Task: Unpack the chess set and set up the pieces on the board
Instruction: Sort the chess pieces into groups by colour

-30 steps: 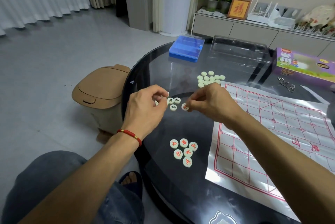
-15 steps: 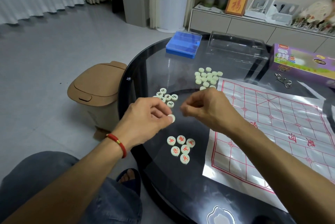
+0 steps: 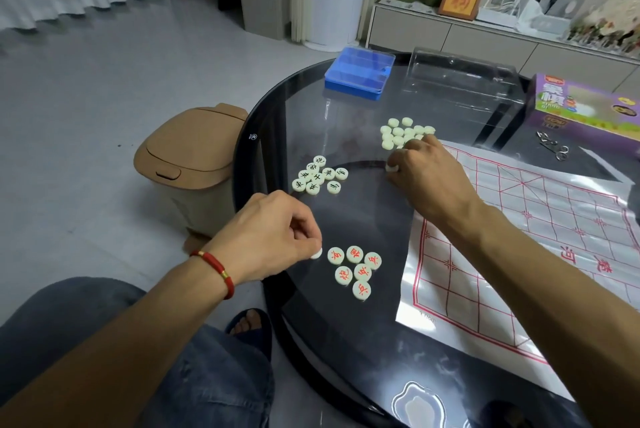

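Note:
A white sheet board [image 3: 540, 237] with a red grid lies on the right of the round glass table [image 3: 346, 341]. Several red-marked pieces [image 3: 355, 271] form a cluster near me. Further out and to the left, several black-marked pieces [image 3: 318, 176] are grouped. At the far side lies a heap of face-down pieces [image 3: 401, 133]. My left hand [image 3: 273, 237] pinches one pale piece [image 3: 316, 253] just left of the red cluster. My right hand [image 3: 422, 171] pinches another pale piece [image 3: 392, 168] at the near edge of the face-down heap.
A blue plastic case [image 3: 360, 72] and a clear plastic lid [image 3: 460, 81] sit at the table's far side. A purple game box [image 3: 585, 108] and small metal scissors [image 3: 552, 147] lie at the right. A tan bin [image 3: 190, 157] stands on the floor beside the table.
My left hand moved toward me with a piece, down beside the red cluster. My right hand moved away from the middle of the table to the face-down heap and took a piece.

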The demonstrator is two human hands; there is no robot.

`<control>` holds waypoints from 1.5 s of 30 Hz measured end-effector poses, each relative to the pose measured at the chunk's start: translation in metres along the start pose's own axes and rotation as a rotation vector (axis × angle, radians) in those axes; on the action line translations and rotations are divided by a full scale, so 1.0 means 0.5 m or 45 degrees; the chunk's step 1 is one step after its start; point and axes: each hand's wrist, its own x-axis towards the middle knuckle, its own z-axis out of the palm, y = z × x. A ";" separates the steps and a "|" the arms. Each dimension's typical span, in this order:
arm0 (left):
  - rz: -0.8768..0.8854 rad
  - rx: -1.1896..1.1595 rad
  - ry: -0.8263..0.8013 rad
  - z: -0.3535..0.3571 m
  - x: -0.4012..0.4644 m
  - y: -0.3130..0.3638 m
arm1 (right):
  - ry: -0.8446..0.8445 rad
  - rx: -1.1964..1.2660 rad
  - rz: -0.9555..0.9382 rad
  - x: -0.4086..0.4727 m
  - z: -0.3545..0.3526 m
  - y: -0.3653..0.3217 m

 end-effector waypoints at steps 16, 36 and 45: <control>-0.005 -0.246 0.194 0.014 0.017 0.008 | -0.271 1.389 0.393 -0.055 -0.069 -0.053; -0.003 0.036 0.125 0.020 0.023 0.011 | 0.114 0.030 0.291 -0.025 0.010 0.054; -0.017 0.025 0.087 0.020 0.027 0.005 | 0.035 0.099 0.120 -0.024 -0.017 0.017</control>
